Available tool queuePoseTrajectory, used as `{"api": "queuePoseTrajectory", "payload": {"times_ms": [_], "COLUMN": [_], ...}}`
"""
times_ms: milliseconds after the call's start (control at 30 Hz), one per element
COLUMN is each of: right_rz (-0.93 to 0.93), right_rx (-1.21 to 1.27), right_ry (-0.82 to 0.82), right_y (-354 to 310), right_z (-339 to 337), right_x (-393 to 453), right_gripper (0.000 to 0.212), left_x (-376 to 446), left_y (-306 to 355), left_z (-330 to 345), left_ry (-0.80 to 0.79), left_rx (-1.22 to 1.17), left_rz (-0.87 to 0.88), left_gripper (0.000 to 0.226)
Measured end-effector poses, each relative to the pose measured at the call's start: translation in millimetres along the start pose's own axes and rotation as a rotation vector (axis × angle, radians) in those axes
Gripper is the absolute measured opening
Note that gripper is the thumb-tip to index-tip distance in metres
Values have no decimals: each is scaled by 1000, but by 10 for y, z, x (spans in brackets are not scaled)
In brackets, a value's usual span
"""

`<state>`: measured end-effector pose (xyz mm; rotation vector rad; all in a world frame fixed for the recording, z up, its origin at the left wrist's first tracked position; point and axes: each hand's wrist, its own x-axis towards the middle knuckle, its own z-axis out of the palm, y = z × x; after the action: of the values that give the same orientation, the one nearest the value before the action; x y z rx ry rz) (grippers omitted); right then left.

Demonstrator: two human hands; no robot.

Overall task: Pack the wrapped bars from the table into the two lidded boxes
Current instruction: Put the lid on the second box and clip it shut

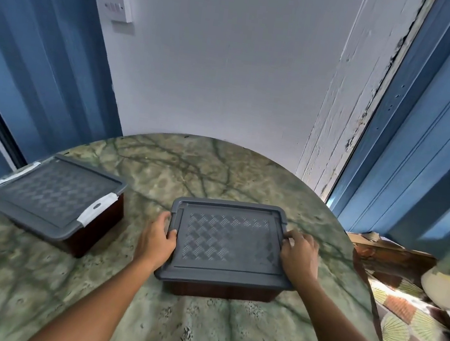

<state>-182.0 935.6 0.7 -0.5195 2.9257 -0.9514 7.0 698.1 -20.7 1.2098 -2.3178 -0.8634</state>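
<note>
A person's two hands clasp the short ends of a dark box with a grey lid point(227, 239) near the middle of the round marbled table point(32, 274). The left hand point(158, 240) curls its grip over the lid's left rim; the right hand point(299, 254) hooks its grip on the right rim, probably to seat or lift the lid. A second lidded box point(51, 199), white clips fastened, sits by the table's left edge. No wrapped bars are visible.
</note>
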Motion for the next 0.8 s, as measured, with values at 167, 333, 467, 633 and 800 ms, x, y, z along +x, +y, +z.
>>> {"api": "queuePoseTrajectory", "payload": {"times_ms": [167,333,467,633,800], "right_rz": [277,19,-140,-158,-124], "right_rx": [255,-228,-460,-619,-494], "right_ry": [-102,-62,-94,-101,-71], "right_y": [58,-177,-252,-271,-239], "right_z": [-43,-98,9,48,93], "right_x": [60,-73,-186,-209,-215], "right_gripper": [39,24,48,53,49], "left_x": [-2,-116,-134,-129,-122], "left_y": [122,203,146,105,119], "left_z": [-21,-67,-47,-29,-43], "left_ry": [-57,-62,-178,-212,-233], "left_rx": [-128,374,406,433,496], "left_rz": [-213,115,210,210,219], "left_gripper": [20,45,59,69,74]}}
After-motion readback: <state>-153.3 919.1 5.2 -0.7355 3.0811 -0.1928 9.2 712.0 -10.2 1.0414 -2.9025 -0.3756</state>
